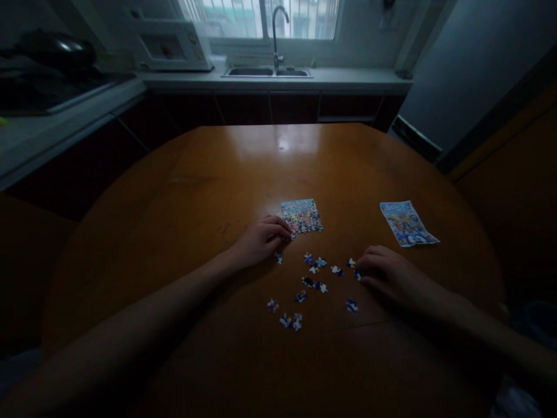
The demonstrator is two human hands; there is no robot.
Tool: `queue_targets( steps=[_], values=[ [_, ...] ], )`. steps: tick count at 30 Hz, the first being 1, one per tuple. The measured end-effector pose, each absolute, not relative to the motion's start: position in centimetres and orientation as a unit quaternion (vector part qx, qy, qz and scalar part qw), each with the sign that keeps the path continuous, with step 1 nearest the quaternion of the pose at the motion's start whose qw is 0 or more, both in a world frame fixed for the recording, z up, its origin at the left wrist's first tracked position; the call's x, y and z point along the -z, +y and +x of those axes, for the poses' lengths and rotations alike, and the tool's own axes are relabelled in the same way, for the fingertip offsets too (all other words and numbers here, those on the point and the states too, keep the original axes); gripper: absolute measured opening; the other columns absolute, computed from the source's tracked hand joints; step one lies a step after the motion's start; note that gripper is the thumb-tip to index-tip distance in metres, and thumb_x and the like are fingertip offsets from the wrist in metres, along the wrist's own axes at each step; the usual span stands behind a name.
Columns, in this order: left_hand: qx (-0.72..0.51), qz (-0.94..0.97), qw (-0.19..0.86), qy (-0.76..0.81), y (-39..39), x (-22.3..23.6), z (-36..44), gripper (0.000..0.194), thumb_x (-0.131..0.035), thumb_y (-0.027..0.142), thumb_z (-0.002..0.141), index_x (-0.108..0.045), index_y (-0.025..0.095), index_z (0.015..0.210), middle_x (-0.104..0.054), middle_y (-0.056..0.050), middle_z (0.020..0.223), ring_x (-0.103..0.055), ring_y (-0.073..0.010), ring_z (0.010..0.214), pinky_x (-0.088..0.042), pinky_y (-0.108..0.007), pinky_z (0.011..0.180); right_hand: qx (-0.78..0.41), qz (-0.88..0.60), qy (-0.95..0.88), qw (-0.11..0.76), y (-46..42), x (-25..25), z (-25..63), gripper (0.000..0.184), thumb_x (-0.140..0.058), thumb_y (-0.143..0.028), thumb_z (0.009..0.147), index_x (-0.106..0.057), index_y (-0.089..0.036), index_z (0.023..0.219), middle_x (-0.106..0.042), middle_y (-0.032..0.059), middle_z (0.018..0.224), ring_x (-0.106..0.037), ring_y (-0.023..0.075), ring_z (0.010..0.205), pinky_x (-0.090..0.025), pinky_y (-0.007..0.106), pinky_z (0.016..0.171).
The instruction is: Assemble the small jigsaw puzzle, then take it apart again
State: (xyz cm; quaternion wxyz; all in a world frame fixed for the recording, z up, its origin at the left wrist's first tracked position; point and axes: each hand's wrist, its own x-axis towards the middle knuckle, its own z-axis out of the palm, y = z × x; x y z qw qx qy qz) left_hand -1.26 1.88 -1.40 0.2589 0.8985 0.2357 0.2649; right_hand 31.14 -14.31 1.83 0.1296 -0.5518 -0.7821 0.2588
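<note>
A partly assembled jigsaw puzzle (302,215) lies flat near the middle of the wooden table. At its lower left corner my left hand (263,239) has its fingers closed on a small puzzle piece (290,237), right against the puzzle's edge. My right hand (385,270) rests to the right, its fingertips pinched on another puzzle piece (357,275). Between and below the hands several loose pieces lie scattered, among them a light blue piece (321,262), a dark piece (308,281) and a blue-and-white piece (351,306).
A creased picture sheet (409,223) lies on the table (217,174) at the right. Beyond the table are a counter with a sink (274,72), a tap (275,35) and a white microwave (167,46). A pan (58,49) stands on the stove at the left.
</note>
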Motion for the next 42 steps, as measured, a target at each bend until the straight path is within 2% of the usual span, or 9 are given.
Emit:
queue_targets(
  steps=[4,10,17,21,27,32,36,38,42],
  values=[
    [-0.27,0.897,0.261,0.233,1.9,1.4,-1.3,0.026,-0.053,0.008,0.086,-0.076,0.021,0.09,-0.074,-0.004,0.102,-0.064,-0.0185,0.1,-0.05,-0.038,0.094,-0.265,-0.545,-0.783,0.139,-14.2,-2.1,31.2,0.009,-0.063,-0.016,0.089,-0.066,-0.021,0.096,-0.065,0.008,0.106,-0.062,0.021,0.096,-0.052,0.036,0.085],
    [-0.274,0.898,0.258,0.228,1.8,1.2,-1.2,0.025,-0.053,0.008,0.087,-0.075,0.02,0.088,-0.075,-0.004,0.101,-0.065,-0.0183,0.098,-0.051,-0.037,0.092,-0.331,-0.566,-0.739,0.157,-14.6,-2.2,31.1,0.004,-0.063,-0.019,0.089,-0.063,-0.02,0.086,-0.069,0.0033,0.085,-0.064,0.0173,0.074,-0.051,0.028,0.064],
    [-0.271,0.902,0.249,0.228,1.9,1.4,-1.2,0.026,-0.054,0.006,0.086,-0.075,0.02,0.09,-0.074,-0.004,0.101,-0.065,-0.0187,0.099,-0.052,-0.037,0.092,-0.278,-0.595,-0.673,0.339,-13.1,-3.2,31.2,0.012,-0.064,-0.031,0.09,-0.068,-0.02,0.092,-0.074,0.0062,0.089,-0.07,0.0208,0.082,-0.058,0.034,0.075],
    [-0.267,0.903,0.249,0.228,1.8,1.3,-1.2,0.027,-0.053,0.005,0.085,-0.075,0.02,0.09,-0.074,-0.004,0.102,-0.064,-0.0185,0.099,-0.051,-0.037,0.093,-0.338,-0.584,-0.622,0.397,-10.8,-3.9,31.4,0.02,-0.068,-0.038,0.087,-0.068,-0.018,0.091,-0.075,0.0075,0.084,-0.073,0.0211,0.076,-0.059,0.035,0.073],
    [-0.263,0.906,0.241,0.227,1.5,0.8,-1.2,0.027,-0.054,0.006,0.086,-0.073,0.02,0.098,-0.073,-0.005,0.103,-0.064,-0.0193,0.099,-0.052,-0.038,0.091,-0.385,-0.538,-0.632,0.403,-7.2,-3.6,28.6,0.02,-0.071,-0.034,0.083,-0.072,-0.018,0.095,-0.074,0.0062,0.086,-0.068,0.0177,0.075,-0.056,0.033,0.069],
    [-0.29,0.9,0.216,0.244,1.1,1.1,-1.4,0.024,-0.059,0.016,0.094,-0.071,0.02,0.114,-0.071,-0.008,0.107,-0.065,-0.0196,0.1,-0.053,-0.036,0.089,-0.487,-0.475,-0.614,0.4,-4.6,-2.5,25.3,0.028,-0.077,-0.029,0.079,-0.066,-0.019,0.102,-0.069,0.0011,0.079,-0.064,0.0146,0.069,-0.053,0.031,0.067],
    [-0.329,0.895,0.211,0.217,0.9,1.3,-1.4,0.035,-0.061,0.024,0.098,-0.063,0.023,0.133,-0.072,-0.009,0.109,-0.064,-0.0195,0.1,-0.054,-0.036,0.088,-0.542,-0.428,-0.629,0.357,-3.5,-1.9,23.6,0.03,-0.078,-0.025,0.078,-0.059,-0.021,0.1,-0.065,-0.0035,0.072,-0.061,0.0126,0.066,-0.049,0.027,0.062],
    [-0.335,0.901,0.206,0.186,0.8,1.2,-1.4,0.033,-0.061,0.024,0.099,-0.064,0.024,0.132,-0.072,-0.008,0.107,-0.064,-0.0194,0.099,-0.054,-0.036,0.087,-0.564,-0.413,-0.629,0.34,-3.3,-1.7,23.1,0.031,-0.079,-0.025,0.078,-0.055,-0.021,0.097,-0.065,-0.0041,0.071,-0.06,0.0125,0.065,-0.047,0.026,0.061],
    [-0.339,0.908,0.191,0.154,0.6,0.8,-1.1,0.019,-0.064,0.024,0.098,-0.072,0.022,0.115,-0.073,-0.007,0.098,-0.063,-0.0182,0.092,-0.054,-0.033,0.082,-0.581,-0.408,-0.618,0.338,-3.2,-1.4,22.8,0.034,-0.081,-0.026,0.076,-0.053,-0.021,0.095,-0.065,-0.0037,0.073,-0.06,0.0126,0.067,-0.046,0.027,0.061]
  ],
)
